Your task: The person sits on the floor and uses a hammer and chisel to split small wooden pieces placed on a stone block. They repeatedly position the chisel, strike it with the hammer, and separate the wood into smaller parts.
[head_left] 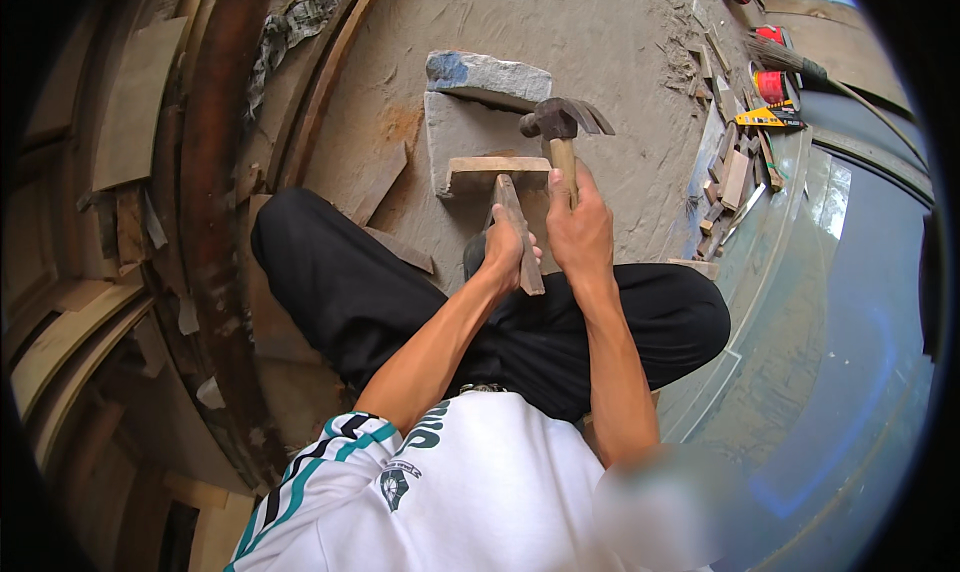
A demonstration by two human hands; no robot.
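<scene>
My right hand (583, 229) is closed round the wooden handle of a claw hammer (562, 120), whose dark head is up and tilted with the claw to the right. My left hand (507, 244) grips a narrow strip of wood (522, 234). The strip's far end meets a short wooden crosspiece (497, 164), so together they make a T shape; whether they are joined I cannot tell. Beyond the crosspiece lies a pale block (440, 132) on the ground, with a second rough slab (490, 77), blue-stained at one corner, along its far edge.
Long planks and boards (215, 172) line the left side. Wood offcuts (733, 177) are heaped at the right, near a yellow tool (770, 117), a red spool (770, 85) and a broom (790, 57). A glass sheet (800, 302) spreads along the right. Loose wood scraps (385, 182) lie by my left knee.
</scene>
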